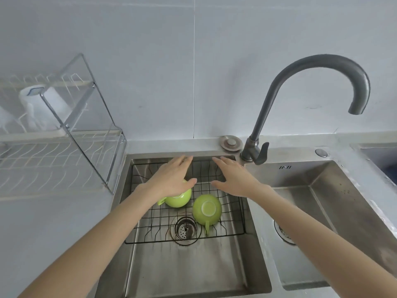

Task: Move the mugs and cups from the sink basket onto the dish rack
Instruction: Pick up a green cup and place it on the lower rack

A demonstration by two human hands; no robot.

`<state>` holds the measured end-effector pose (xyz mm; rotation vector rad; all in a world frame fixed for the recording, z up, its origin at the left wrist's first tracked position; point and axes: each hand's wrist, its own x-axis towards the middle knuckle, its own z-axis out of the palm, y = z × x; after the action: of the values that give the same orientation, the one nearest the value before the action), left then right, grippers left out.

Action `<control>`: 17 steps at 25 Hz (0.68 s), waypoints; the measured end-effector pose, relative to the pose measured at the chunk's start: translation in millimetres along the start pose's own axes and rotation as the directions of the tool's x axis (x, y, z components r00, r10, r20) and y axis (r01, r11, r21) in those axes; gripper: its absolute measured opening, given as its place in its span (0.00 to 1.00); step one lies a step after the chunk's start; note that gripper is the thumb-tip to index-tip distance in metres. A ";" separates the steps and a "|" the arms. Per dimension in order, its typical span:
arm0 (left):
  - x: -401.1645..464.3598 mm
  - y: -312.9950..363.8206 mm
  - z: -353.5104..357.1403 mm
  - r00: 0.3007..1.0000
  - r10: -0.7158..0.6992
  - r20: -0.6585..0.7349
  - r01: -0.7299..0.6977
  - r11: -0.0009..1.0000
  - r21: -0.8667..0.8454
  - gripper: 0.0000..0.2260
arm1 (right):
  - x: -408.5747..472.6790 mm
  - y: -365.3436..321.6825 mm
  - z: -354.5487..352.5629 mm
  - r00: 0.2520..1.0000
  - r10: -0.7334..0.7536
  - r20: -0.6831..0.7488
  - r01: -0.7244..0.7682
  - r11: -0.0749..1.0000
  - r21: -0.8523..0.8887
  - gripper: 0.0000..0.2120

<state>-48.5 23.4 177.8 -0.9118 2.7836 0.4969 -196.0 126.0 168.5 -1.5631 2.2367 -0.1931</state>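
Head view: left hand (171,177) and right hand (234,177) hover flat, fingers straight, gripping nothing, over two upturned green mugs (207,209) in the sink basket (232,234), frame centre.

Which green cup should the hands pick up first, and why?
Probably the left green mug. The open left hand already hovers right over it in the sink basket, and the dish rack is on that side. So lower that hand and grip it. The other green mug sits uncovered; the open right hand could take it afterwards.
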 end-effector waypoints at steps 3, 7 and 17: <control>22.4 -2.8 27.4 0.996 -0.034 0.085 0.041 0.995 -0.087 0.30 | 17.3 20.8 27.1 0.992 0.068 0.104 -0.078 0.992 0.096 0.35; 47.2 -9.6 66.4 0.980 -0.055 0.192 0.095 0.974 -0.207 0.29 | 35.5 44.0 64.9 0.970 0.136 0.203 -0.177 0.963 0.201 0.34; 86.7 -15.6 156.3 0.912 -0.198 0.358 0.359 0.808 -0.468 0.27 | 60.9 70.2 142.6 0.885 0.270 0.379 -0.422 0.808 0.412 0.30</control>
<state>-99.4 21.3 5.8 -1.2125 2.2103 1.2668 -217.6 111.7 0.3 -0.8300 1.9820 -0.3485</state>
